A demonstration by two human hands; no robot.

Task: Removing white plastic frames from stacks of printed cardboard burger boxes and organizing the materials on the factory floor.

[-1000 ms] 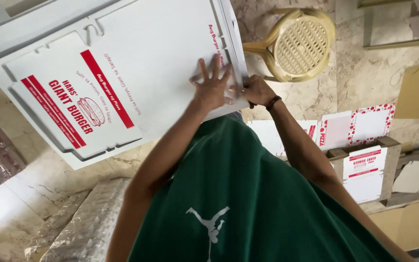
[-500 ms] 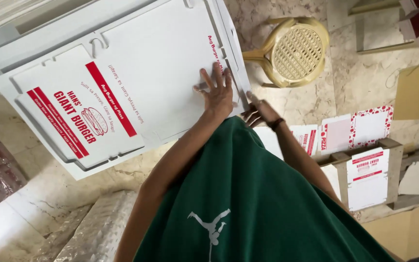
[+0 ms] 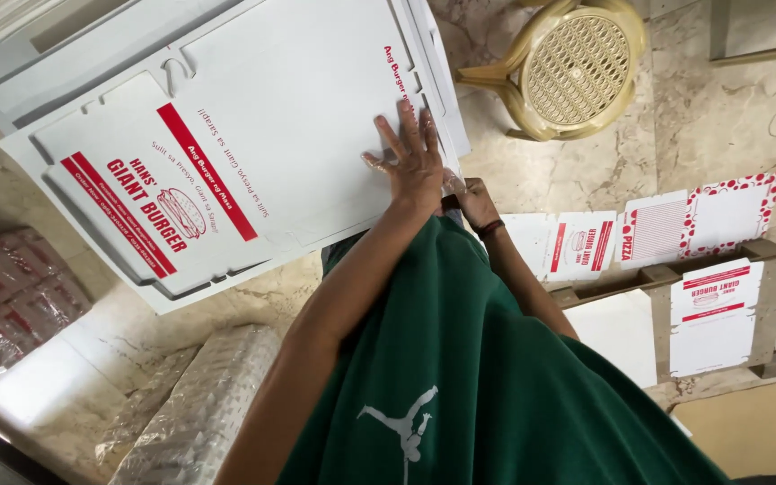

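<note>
**Hands on flat burger-box blank**

Green shirt (image 3: 460, 359) nearest, filling the lower frame, both bare forearms reaching up and away from it. Left hand (image 3: 413, 166) wide open, palm down, fingers spread and pressed flat on the white cardboard box blank (image 3: 253, 117), close to its right-hand edge. Right hand (image 3: 471, 199) just beside and below the left, at the blank's lower right corner, touching the cardboard edge; partly hidden by the left wrist and the sheet, so cannot tell whether clasped on the edge or merely resting against it. Dark wristband (image 3: 490, 228) around the right wrist.

Box blank unfolded and flat, tilted across the upper left of the view, printed with red bars and a small burger drawing, lying on top of more white sheets of the same cut whose edges show around it.

Lower left, beside the left arm: a clear-plastic-wrapped bundle (image 3: 190, 404) on the pale marble floor (image 3: 720, 117). Further left, wrapped red-and-white packs (image 3: 11, 296) stacked together.

To the right, beyond the right arm: smaller printed flats (image 3: 577, 242) in red and white, laid side by side on a wooden pallet (image 3: 774, 269).

Farthest, top right: a tan plastic stool (image 3: 577, 67) with a lattice seat, standing on the floor, just beside the blank's far edge.
</note>
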